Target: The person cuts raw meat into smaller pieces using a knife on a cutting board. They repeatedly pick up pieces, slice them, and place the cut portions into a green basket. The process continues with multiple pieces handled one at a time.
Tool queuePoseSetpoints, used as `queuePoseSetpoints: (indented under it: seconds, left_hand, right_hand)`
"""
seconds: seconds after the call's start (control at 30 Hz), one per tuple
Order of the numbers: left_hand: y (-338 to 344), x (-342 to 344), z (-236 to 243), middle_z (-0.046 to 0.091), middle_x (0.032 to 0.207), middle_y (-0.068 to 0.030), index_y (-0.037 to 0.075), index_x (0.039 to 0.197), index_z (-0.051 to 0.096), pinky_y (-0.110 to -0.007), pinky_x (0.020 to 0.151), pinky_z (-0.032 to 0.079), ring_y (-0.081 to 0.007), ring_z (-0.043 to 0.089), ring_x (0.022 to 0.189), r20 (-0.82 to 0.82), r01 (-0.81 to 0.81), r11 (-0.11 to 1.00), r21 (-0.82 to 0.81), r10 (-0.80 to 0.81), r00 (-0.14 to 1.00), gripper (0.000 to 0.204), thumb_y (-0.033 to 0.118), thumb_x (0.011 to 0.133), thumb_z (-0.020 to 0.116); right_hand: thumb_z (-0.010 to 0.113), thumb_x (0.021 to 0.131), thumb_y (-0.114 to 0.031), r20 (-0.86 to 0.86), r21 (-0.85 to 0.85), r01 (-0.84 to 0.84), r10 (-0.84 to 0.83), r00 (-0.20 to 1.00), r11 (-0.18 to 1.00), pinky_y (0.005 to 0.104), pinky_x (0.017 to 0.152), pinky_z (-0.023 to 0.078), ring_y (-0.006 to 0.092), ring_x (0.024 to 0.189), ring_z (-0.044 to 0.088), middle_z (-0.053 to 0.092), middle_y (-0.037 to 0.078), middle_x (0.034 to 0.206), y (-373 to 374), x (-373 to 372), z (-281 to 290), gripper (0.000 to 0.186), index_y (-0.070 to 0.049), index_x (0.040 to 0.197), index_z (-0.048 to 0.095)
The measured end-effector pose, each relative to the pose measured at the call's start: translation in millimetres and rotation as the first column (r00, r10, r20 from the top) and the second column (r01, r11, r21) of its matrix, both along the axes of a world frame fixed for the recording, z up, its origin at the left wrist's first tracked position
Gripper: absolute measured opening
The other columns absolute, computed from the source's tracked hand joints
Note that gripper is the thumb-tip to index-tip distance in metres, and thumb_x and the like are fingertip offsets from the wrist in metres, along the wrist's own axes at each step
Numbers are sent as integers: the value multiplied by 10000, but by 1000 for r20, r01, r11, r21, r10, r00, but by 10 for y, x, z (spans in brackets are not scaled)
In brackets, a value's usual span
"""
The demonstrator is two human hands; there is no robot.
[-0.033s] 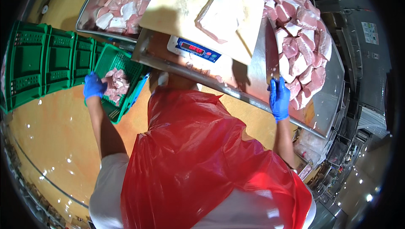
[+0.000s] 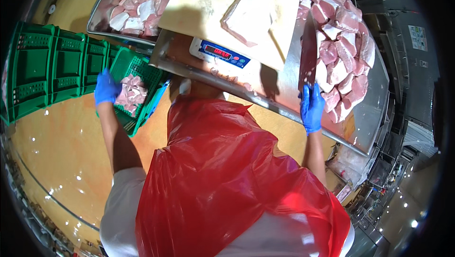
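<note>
My left hand (image 2: 107, 88), in a blue glove and blurred, is at the left rim of a green perforated crate (image 2: 151, 93) holding small pink meat pieces (image 2: 132, 94); what it holds, if anything, is unclear. My right hand (image 2: 311, 104), also blue-gloved, is closed around a long knife (image 2: 308, 53) pointing away from me beside a heap of large pork pieces (image 2: 344, 67). Near the middle, one pale slab (image 2: 245, 20) lies on a cream cutting board (image 2: 189, 25), just behind the display of a scale (image 2: 220, 53) on the steel table (image 2: 279, 96).
A steel tray (image 2: 97, 20) of cut pork sits at the back left. A line of green crates (image 2: 33, 72) runs along the left over a yellow floor (image 2: 71, 153). My red plastic apron (image 2: 237, 171) fills the lower middle. Metal equipment (image 2: 407, 115) lines the right.
My left hand has shifted slightly upward, its fingers now raised and blurred. My right hand with the knife has moved very slightly, along with a small shift of the whole view.
</note>
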State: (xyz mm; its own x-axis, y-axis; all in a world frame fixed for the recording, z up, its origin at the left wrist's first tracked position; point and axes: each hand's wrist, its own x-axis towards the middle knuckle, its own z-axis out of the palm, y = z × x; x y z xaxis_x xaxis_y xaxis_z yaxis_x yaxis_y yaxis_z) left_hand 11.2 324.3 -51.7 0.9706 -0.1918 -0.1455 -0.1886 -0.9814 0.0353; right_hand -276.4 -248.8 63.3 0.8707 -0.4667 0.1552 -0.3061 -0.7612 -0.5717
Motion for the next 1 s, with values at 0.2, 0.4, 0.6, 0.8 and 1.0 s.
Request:
queuePoseSetpoints:
  seconds: [0.2,0.4,0.6,0.8,1.0]
  left_hand:
    - [-2203,867,1170,695,1085,-205,28,1258,627,-375,869,542,-316,689,987,585,797,525,-300,-559,588,397,223,918,682]
    - [-3888,583,1351,629,1249,-259,48,1351,525,-463,919,521,-378,642,1103,117,495,632,-596,-541,833,729,484,808,741]
    - [-4230,557,776,669,970,-194,169,1218,629,-516,842,540,-417,637,946,478,768,448,-458,-605,637,588,352,676,765]
    - [-3586,1568,1446,627,1267,-230,120,1429,479,-505,960,511,-436,609,1141,212,486,869,-90,-460,862,825,398,727,810]
    - [-4884,1540,1410,650,1220,-248,20,1325,591,-439,1006,491,-383,630,1136,487,831,504,-235,-679,549,530,185,828,676]
  right_hand:
    - [556,1055,-218,256,441,165,-300,919,882,250,490,406,59,554,503,611,18,691,332,652,117,224,-2,1083,614]
    - [565,1050,-226,300,523,184,-382,874,832,221,482,411,44,561,510,611,22,719,184,453,253,232,-24,1160,594]
    - [575,1033,-196,207,296,328,-396,895,897,346,559,481,164,586,584,603,112,662,102,78,13,215,16,1006,596]
    - [578,1021,-181,74,156,658,-673,736,737,405,565,494,318,621,668,653,193,736,-30,-1223,-132,174,-7,1024,582]
    - [535,1051,-287,67,297,876,-923,379,381,304,460,441,129,500,563,617,61,645,249,-2179,-936,265,-34,1086,607]
